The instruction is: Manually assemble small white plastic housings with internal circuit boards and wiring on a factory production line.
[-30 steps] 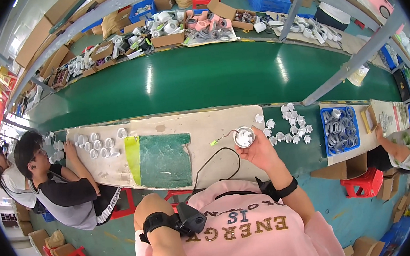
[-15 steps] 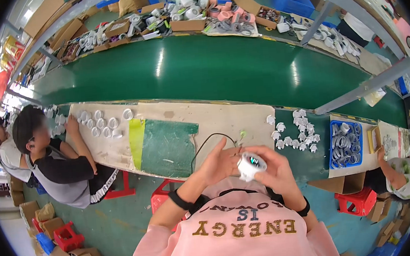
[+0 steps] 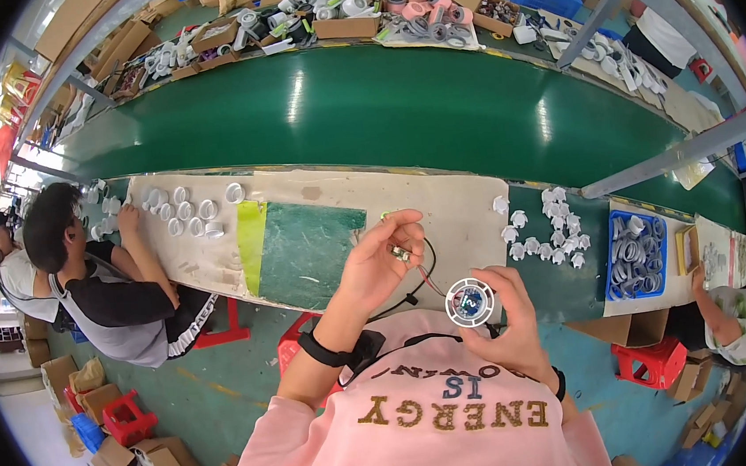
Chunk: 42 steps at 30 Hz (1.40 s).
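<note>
In my right hand [image 3: 512, 325] is a round white ring-shaped housing [image 3: 454, 317], gripped by its edge between thumb and fingers. A blue circuit board [image 3: 471, 299] shows inside its spoked ring. My left hand [image 3: 374, 267], raised to the left of it, pinches a small connector piece [image 3: 400, 253]. Thin red and dark wires [image 3: 431, 282] run between that piece and the housing. A black cable [image 3: 411, 300] hangs behind and below the wires, near the table's front edge.
A green mat [image 3: 312, 252] lies on the cardboard-covered tabletop [image 3: 469, 211]. Several small white parts [image 3: 559, 226] stand at right, beside a blue bin [image 3: 663, 274] of grey rings. White rings [image 3: 184, 210] sit at left near a seated co-worker [image 3: 111, 282]. Beyond runs a green conveyor belt [image 3: 415, 105].
The housing has turned from its lit display to its spoked side with the board. My left hand has moved up and left, away from the housing, with the small connector piece in its fingers.
</note>
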Motion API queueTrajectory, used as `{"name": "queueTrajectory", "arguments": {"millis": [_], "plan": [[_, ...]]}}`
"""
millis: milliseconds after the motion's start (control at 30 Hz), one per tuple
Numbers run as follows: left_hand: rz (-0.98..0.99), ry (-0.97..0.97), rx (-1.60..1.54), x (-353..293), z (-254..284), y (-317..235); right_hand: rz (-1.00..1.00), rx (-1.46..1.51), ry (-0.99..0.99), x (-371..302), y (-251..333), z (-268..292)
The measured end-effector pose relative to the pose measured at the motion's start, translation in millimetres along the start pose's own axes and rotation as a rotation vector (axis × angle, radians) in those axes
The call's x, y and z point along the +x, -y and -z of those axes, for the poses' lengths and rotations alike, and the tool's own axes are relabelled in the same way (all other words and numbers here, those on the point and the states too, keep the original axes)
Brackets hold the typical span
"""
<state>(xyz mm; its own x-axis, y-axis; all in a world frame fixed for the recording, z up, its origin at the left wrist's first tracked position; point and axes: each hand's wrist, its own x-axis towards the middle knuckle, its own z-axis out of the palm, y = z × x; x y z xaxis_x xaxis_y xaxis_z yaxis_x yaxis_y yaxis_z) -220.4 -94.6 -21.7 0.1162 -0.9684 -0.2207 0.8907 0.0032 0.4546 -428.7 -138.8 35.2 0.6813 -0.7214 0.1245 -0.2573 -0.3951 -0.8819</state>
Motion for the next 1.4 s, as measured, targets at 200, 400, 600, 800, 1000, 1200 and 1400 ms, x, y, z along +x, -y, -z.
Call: {"name": "queueTrajectory", "arguments": {"millis": [200, 400, 600, 800, 1000, 1200, 1400], "plan": [[-0.034, 0.079, 0.011, -6, 6, -4, 0.060, -0.009, -0.053, 0, -3, -2], [-0.032, 0.051, 0.075, -22, -4, -7, 0.088, -0.051, -0.156, -1, -13, 2], [-0.338, -0.103, 0.766, -30, 6, 10, 0.067, -0.138, -0.243, -2, -23, 1], [-0.058, -0.100, 1.478, -42, -5, 5, 0.069, -0.132, -0.243, -1, -26, 2], [-0.232, 0.004, 1.442, -43, -35, 21, 0.065, -0.107, -0.103, 5, -23, -8], [-0.188, 0.125, 1.221, -35, -25, 39, 0.094, -0.149, -0.064, 10, -15, -14], [0.076, 0.069, 0.658, -37, -20, 37, 0.045, 0.010, -0.079, 8, -18, -6]]}}
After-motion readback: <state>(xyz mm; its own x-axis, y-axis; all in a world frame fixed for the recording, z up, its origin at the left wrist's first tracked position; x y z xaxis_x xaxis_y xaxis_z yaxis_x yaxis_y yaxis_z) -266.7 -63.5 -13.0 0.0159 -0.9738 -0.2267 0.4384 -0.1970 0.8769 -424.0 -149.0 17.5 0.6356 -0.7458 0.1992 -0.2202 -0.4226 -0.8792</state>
